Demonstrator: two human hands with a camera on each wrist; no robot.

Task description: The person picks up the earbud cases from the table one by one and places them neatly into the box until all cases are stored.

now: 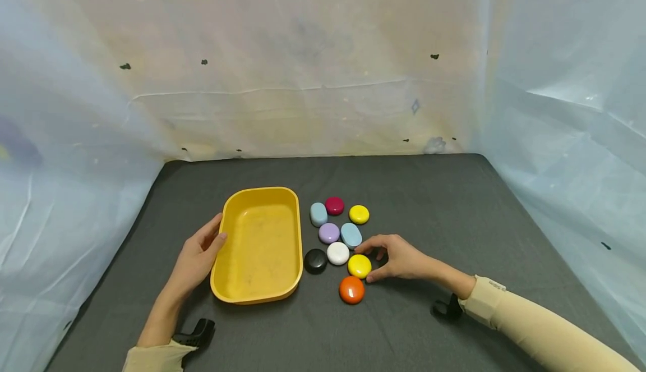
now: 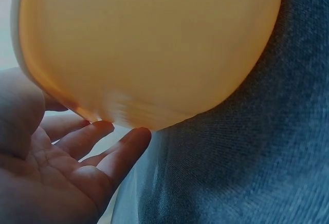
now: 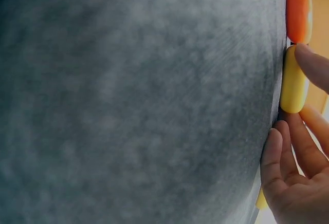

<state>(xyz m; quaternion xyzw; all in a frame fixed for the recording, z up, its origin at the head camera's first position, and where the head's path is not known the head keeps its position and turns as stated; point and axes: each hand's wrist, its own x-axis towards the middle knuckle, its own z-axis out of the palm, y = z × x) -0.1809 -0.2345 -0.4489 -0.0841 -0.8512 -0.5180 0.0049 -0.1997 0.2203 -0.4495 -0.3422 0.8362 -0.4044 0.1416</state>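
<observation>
A yellow rectangular tray [image 1: 257,248] with rounded corners lies on the dark cloth, its inside bare. At its left side my left hand [image 1: 198,257] holds the rim, thumb over the edge and fingers against the outer wall [image 2: 154,54]. My right hand [image 1: 401,258] spans a glossy yellow pebble [image 1: 359,266], thumb on the near side and a finger on the far side. In the right wrist view this yellow pebble [image 3: 293,82] stands between thumb and fingertips. An orange pebble [image 1: 351,290] lies just in front of it, a white pebble [image 1: 338,253] to its left.
More smooth pebbles lie right of the tray: black [image 1: 315,261], purple [image 1: 329,233], dark red [image 1: 335,206], light blue [image 1: 351,235], another light blue [image 1: 318,214] and a second yellow pebble [image 1: 359,214]. Plastic sheeting [image 1: 313,80] walls the table's back and sides.
</observation>
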